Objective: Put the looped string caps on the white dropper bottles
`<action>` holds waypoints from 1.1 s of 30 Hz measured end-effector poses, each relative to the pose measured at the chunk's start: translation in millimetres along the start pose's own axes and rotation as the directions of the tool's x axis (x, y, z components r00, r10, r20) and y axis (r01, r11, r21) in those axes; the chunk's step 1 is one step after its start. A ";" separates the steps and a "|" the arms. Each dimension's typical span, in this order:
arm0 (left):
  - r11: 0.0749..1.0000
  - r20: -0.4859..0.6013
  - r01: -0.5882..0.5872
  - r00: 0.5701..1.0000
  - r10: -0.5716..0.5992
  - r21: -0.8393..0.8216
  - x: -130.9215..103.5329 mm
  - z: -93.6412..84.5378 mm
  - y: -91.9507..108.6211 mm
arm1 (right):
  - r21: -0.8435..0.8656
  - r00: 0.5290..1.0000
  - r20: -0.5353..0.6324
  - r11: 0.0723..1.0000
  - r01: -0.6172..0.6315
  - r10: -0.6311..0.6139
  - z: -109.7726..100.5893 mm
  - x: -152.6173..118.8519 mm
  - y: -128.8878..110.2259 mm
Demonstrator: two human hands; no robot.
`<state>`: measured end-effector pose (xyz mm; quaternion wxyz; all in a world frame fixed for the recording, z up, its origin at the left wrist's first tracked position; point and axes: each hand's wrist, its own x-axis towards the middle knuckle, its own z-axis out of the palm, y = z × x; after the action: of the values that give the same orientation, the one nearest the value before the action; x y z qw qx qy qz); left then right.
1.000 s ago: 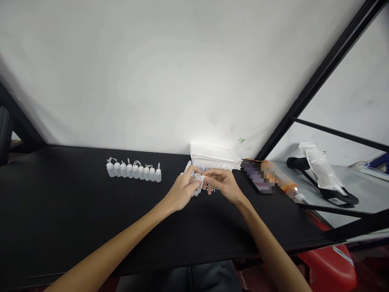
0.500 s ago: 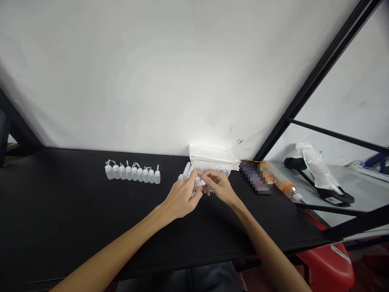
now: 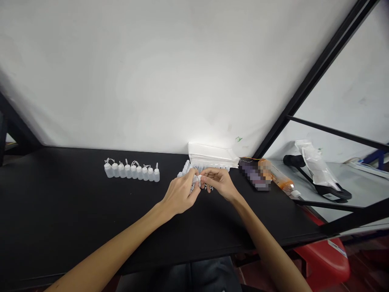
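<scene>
Over the black table [image 3: 75,211] we pinch one small white bottle [image 3: 197,179] between left hand [image 3: 180,194] and right hand [image 3: 220,183], fingers curled; its contents cannot be told.

Small white plastic bottle [image 3: 197,179] pinched between both hands' fingertips.

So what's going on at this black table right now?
A person works with both bare hands over a black table. The left hand and right hand meet on one small white bottle, pinched between the fingertips of both. Behind them lies a loose cluster of similar bottles in front of a white stack. To the left, a row of bottles stands upright in a line.
</scene>
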<state>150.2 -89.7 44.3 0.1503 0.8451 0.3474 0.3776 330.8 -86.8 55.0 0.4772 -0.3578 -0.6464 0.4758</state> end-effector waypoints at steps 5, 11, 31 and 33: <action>0.999 0.010 -0.025 1.000 0.024 0.033 -0.9 0.6 2.4 | -0.107 0.999 0.031 0.994 -0.026 0.030 0.1 0.4 2.0; 0.998 0.010 -0.025 1.000 0.025 0.054 0.1 -1.0 1.8 | -0.180 0.999 0.044 0.984 -0.002 0.010 0.0 -0.5 5.4; 0.984 0.024 -0.035 0.999 0.031 0.173 0.0 -4.8 4.3 | -0.047 0.990 0.139 0.999 -0.029 0.035 -2.0 -0.3 2.7; 0.983 0.012 -0.010 1.000 0.008 0.185 1.0 -6.0 4.4 | -0.058 0.987 0.154 0.998 -0.031 0.040 -1.9 0.1 1.4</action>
<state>148.4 -92.2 51.1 0.0713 0.8589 0.3764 0.3398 332.5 -85.8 53.8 0.4068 -0.3444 -0.6881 0.4923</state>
